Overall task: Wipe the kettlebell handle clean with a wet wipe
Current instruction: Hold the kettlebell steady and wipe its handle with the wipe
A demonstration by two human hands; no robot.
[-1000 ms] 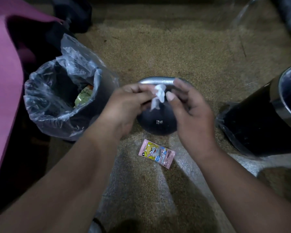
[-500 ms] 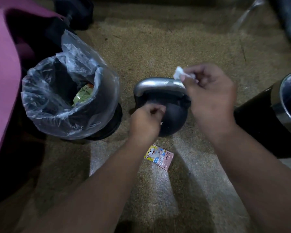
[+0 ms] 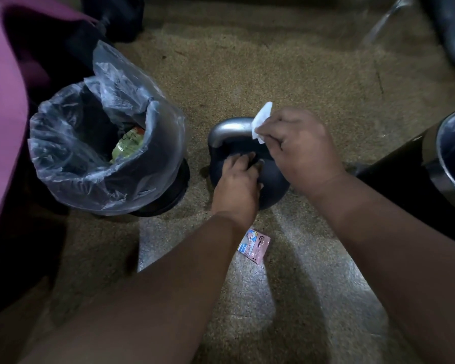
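A dark kettlebell (image 3: pixel 272 185) stands on the speckled floor, its silver handle (image 3: pixel 227 128) arching over the top. My right hand (image 3: pixel 302 148) pinches a small white wet wipe (image 3: pixel 261 119) and presses it against the right end of the handle. My left hand (image 3: pixel 238 182) rests on the kettlebell's body just under the handle, fingers curled against it. The right half of the handle is hidden behind my right hand.
A black bin lined with a clear plastic bag (image 3: pixel 103 153) stands left of the kettlebell, with green litter inside. A second black bin with a metal rim (image 3: pixel 447 164) stands at the right. A pink wipe sachet (image 3: pixel 254 245) lies on the floor near my left wrist.
My hands parted from holding the wipe together. The right hand carried the wipe up onto the right end of the handle, and the left hand dropped onto the kettlebell's body.
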